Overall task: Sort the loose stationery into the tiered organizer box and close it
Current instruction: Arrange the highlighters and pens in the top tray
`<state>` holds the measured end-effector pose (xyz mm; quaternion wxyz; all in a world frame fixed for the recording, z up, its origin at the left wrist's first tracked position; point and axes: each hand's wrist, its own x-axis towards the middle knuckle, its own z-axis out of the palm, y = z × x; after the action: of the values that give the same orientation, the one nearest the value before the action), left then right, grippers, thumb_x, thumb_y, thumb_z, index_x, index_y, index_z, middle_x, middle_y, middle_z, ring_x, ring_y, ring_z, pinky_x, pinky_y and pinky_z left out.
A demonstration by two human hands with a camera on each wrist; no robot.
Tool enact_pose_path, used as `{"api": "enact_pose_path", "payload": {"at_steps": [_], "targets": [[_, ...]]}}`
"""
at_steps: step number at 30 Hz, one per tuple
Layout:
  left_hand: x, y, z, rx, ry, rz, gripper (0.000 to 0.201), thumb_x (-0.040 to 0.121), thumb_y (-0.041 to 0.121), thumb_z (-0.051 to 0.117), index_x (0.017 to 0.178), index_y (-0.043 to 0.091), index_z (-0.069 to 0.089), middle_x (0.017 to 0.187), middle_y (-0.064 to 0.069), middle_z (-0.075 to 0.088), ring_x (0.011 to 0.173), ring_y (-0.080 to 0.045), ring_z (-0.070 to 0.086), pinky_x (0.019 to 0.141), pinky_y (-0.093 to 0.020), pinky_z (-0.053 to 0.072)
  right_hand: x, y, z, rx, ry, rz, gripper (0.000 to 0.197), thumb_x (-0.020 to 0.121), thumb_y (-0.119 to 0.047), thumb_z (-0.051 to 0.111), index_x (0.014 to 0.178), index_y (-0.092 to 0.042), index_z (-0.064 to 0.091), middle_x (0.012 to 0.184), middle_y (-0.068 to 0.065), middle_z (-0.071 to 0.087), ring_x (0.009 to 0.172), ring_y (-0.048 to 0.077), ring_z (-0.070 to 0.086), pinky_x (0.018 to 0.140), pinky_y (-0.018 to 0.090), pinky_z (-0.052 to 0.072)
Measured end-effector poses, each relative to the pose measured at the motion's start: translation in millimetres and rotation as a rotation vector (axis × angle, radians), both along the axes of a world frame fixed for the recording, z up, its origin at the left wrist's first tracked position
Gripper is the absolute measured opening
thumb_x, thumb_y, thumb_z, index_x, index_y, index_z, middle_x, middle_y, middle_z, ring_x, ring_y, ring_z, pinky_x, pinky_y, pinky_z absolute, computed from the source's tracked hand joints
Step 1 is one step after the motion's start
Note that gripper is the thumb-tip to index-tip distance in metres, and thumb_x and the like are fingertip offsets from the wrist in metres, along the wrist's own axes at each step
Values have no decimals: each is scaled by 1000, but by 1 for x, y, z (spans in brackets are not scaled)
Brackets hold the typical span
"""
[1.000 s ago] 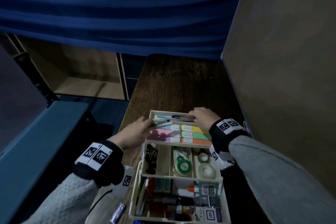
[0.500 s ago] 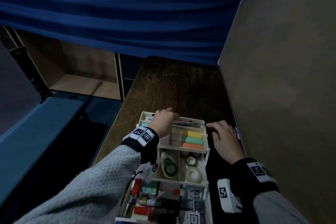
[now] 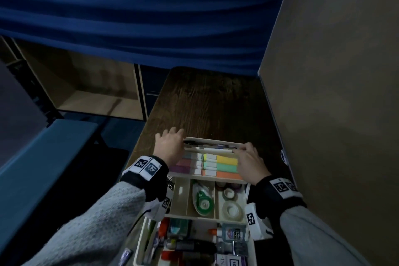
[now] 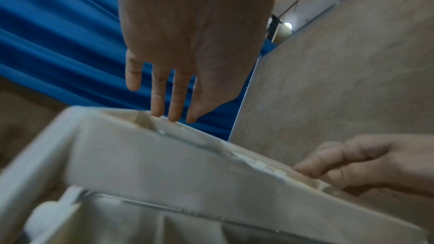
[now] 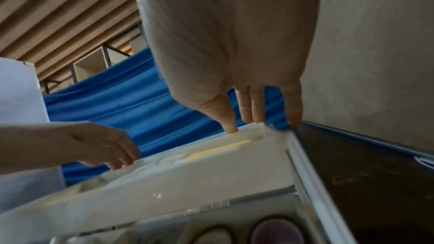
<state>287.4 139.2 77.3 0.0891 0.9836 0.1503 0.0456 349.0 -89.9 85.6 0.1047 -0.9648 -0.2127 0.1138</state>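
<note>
Organizer box [image 3: 210,214]: open, tiers stepped out, stood on the desk [image 3: 207,103]. Risks, as judged: top tier [image 3: 210,158] skewed or jammed if pushed unevenly; pens [image 3: 207,143] in its far row caught under the closing parts. Left hand [image 3: 169,147]: fingers nearly straight, laid over the tier's far left corner, nothing gripped. Right hand [image 3: 250,163]: fingers loosely bent, tips set on the tier's far right rim, nothing gripped. Highlighters [image 3: 218,165] ranked nearer within the tier; tape rolls [image 3: 231,203] one tier below.

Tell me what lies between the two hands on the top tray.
In the head view, pens lie in the far slot between the left hand and the right hand, with highlighters in rows nearer the camera.
</note>
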Motion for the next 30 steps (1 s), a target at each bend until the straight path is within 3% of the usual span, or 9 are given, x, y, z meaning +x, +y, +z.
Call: {"api": "enact_pose_path", "payload": {"at_steps": [5, 10, 15, 17, 20, 22, 26, 30], "targets": [[-7, 6, -18, 64, 114, -51, 34, 97, 33, 37, 126, 20, 48, 123, -7, 51, 120, -27, 45, 107, -61, 16, 1, 9, -3, -100, 7, 22, 55, 90, -12, 37, 141, -30, 34, 134, 5, 26, 126, 26, 25, 102, 45, 28], [-1, -4, -21, -70, 214, -139, 44, 95, 43, 39, 136, 27, 41, 137, -4, 45, 132, -30, 33, 107, -62, 8, 3, 3, -1, 57, -113, -82, 50, 89, -10, 41, 136, -26, 43, 129, 4, 33, 122, 24, 30, 100, 42, 31], [3, -20, -17, -139, 195, -150, 41, 100, 42, 24, 135, 29, 42, 144, 2, 43, 138, -31, 26, 109, -65, -10, -2, -8, -2, 142, -93, -76, 48, 91, -11, 42, 136, -27, 43, 129, 3, 33, 121, 24, 30, 102, 43, 32], [1, -21, -15, -120, 139, -109, 40, 100, 41, 28, 134, 26, 43, 140, -1, 47, 136, -30, 32, 110, -64, -8, -3, -12, -5, 135, -75, -72, 49, 92, -11, 40, 138, -27, 40, 135, 2, 34, 124, 24, 30, 103, 45, 32], [-7, -16, -11, -26, 27, 14, 36, 95, 42, 38, 121, 18, 46, 124, -7, 52, 122, -30, 46, 111, -59, 14, 1, -16, -6, 91, -29, -70, 46, 98, -23, 34, 143, -28, 34, 149, -2, 27, 133, 23, 24, 107, 48, 27], [-13, -12, -10, 54, 12, 66, 42, 93, 49, 39, 119, 16, 48, 121, -8, 52, 116, -29, 48, 106, -55, 22, 5, -16, -6, 70, 22, -40, 45, 100, -35, 29, 144, -32, 31, 155, -7, 20, 139, 22, 16, 108, 50, 21], [-21, -11, -12, 178, 101, 23, 55, 90, 59, 32, 117, 16, 56, 125, -9, 53, 120, -30, 40, 108, -57, 14, 13, -9, -6, -39, 106, -21, 48, 98, -47, 28, 145, -36, 28, 160, -7, 2, 145, 23, -1, 111, 56, 12], [-18, -15, -15, 113, 137, -6, 53, 92, 57, 30, 117, 19, 55, 129, -8, 52, 129, -32, 33, 109, -64, -8, 16, -3, -5, -40, 79, -83, 44, 99, -44, 29, 140, -30, 37, 158, 4, 6, 144, 27, 1, 111, 55, 14]]}}
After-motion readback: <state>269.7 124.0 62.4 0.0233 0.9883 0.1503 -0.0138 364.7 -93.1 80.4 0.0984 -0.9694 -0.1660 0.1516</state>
